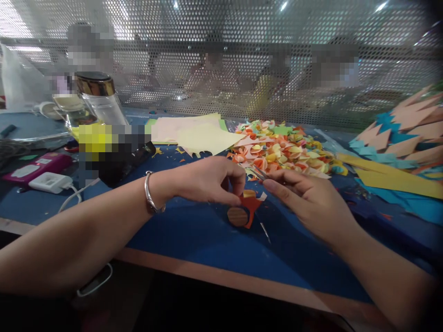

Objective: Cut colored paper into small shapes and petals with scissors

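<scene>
My left hand (211, 180) pinches a small piece of orange-red paper (252, 207) wrapped against a short wooden peg (237, 216), just above the blue table cover (194, 240). A silver bangle sits on that wrist. My right hand (304, 198) is closed round thin metal tweezers (259, 173), whose tips point left at the paper beside my left fingers. A thin sliver (265, 231) lies on the cover under the hands.
Behind the hands lies a heap of folded colored paper pieces (287, 150), with yellow and cream sheets (197, 131) to its left. Orange and blue paper shapes (398, 133) stack at the right. A glass jar (98, 99), phone and charger (50, 182) stand left. Perforated screen behind.
</scene>
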Demonstrator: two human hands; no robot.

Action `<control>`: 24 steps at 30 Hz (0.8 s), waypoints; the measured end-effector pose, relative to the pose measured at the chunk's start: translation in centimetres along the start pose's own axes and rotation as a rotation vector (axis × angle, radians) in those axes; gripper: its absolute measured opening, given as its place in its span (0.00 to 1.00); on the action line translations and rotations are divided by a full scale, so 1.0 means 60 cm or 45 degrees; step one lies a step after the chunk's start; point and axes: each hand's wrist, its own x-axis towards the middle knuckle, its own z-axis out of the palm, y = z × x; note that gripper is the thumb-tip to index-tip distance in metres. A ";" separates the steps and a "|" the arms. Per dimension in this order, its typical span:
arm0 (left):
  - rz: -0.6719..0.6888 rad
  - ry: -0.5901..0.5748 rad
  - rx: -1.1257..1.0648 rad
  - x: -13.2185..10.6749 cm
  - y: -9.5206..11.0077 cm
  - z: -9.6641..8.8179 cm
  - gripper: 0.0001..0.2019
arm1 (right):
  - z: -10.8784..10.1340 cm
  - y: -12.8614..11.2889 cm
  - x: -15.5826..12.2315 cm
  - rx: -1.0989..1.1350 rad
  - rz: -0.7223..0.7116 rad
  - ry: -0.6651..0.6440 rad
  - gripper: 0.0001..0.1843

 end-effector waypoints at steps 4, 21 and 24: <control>0.233 0.500 0.051 -0.001 0.000 0.006 0.05 | 0.001 0.006 0.001 0.272 0.141 0.033 0.27; 0.890 0.899 1.039 0.016 -0.028 0.050 0.05 | 0.006 -0.006 0.001 0.798 0.314 0.102 0.27; 0.860 0.842 0.994 0.015 -0.028 0.054 0.05 | 0.007 0.002 0.001 0.768 0.310 0.114 0.24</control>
